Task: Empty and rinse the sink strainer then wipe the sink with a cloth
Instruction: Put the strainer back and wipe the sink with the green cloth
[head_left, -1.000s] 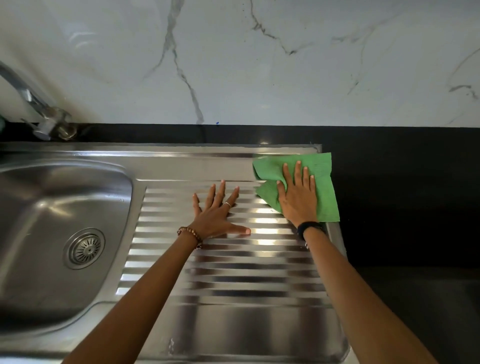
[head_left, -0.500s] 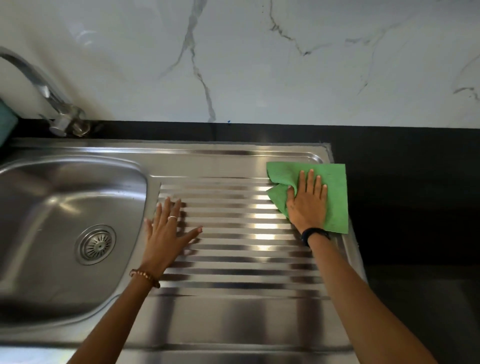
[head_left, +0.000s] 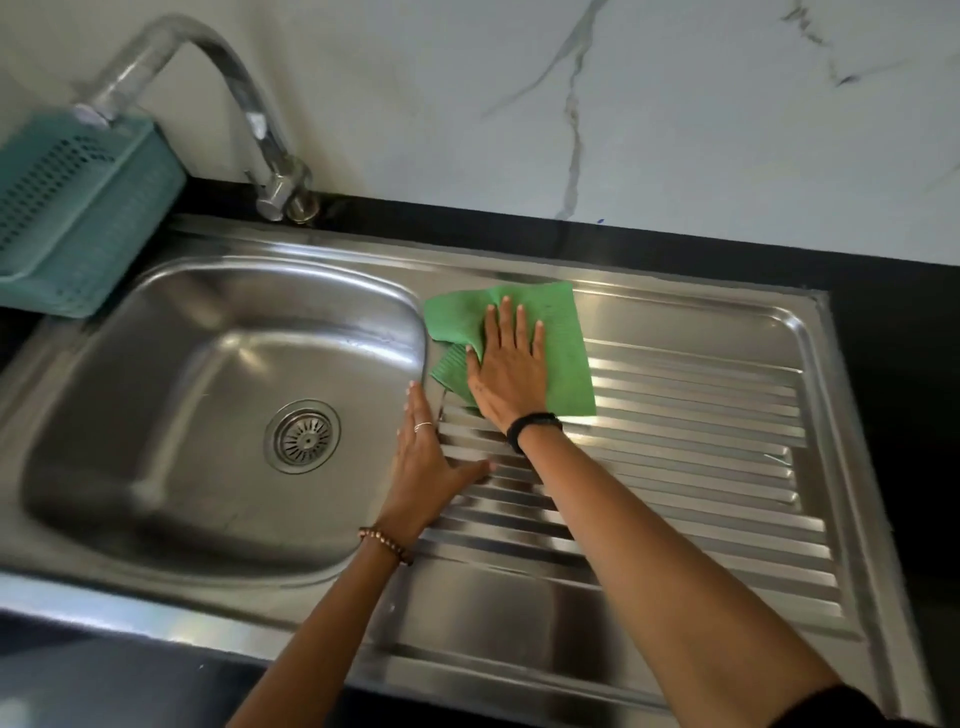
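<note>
While our left hand (head_left: 423, 462) rests flat beside the basin, fingers straight, our right hand (head_left: 511, 371) just beyond presses the green cloth (head_left: 563, 358) flat; its loose fold could bunch, leaving streaks on the sink (head_left: 675, 519).
</note>
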